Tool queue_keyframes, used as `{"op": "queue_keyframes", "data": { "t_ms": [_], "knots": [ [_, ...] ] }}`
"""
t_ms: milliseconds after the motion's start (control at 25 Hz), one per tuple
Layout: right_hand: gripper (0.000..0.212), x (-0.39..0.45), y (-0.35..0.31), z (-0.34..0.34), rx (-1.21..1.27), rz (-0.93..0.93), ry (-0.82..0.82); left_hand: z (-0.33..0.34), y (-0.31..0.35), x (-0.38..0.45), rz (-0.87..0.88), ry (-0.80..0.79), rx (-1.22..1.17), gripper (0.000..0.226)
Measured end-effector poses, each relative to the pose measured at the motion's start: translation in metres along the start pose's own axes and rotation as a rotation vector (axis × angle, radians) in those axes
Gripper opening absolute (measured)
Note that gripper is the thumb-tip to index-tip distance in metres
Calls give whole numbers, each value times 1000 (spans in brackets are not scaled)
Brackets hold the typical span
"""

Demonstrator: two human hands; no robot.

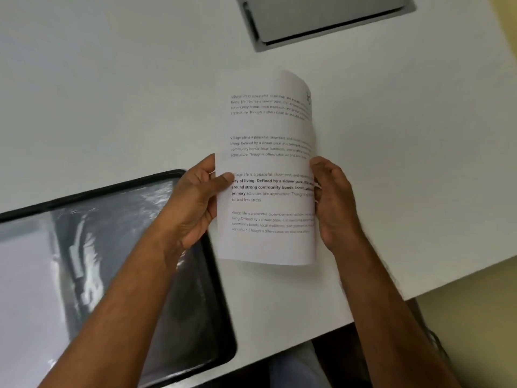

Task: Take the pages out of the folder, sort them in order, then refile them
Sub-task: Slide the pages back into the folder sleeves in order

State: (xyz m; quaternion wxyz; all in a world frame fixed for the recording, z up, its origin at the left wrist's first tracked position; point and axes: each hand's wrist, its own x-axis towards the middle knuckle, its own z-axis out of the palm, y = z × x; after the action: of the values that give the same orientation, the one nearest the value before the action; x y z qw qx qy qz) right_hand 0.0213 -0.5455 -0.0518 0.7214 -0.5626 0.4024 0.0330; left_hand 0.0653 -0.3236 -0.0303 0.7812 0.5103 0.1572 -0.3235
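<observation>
The folder (117,275) lies open on the table (112,93) at near left, clear sleeves exposed for refiling. Beyond it, the left hand (195,203) and right hand (333,203) each pinch one side edge of the pages (268,163), held upright above the table, probably for reading the handwritten corner mark.

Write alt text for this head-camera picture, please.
Two hands hold a printed page upright above a white table, the left hand pinching its left edge, the right hand gripping its right edge. An open black folder with plastic sleeves lies at left.
</observation>
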Motion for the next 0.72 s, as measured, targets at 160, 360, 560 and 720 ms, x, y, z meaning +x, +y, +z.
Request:
{"op": "queue_keyframes", "data": {
  "t_ms": [160, 360, 560, 720],
  "knots": [
    [39, -35, 22, 48, -58, -2, -75, -72, 9, -46, 40, 191, 219, 41],
    [26, -72, 52, 100, -234, -25, -194, -143, 1, -89, 71, 365, 366, 39],
    [18, -92, 72, 129, -602, -63, -367, -185, -13, -102, 140, 411, 413, 40],
    [24, -95, 85, 142, -738, -138, -348, -197, -17, -104, 171, 380, 531, 36]
  ]
}}
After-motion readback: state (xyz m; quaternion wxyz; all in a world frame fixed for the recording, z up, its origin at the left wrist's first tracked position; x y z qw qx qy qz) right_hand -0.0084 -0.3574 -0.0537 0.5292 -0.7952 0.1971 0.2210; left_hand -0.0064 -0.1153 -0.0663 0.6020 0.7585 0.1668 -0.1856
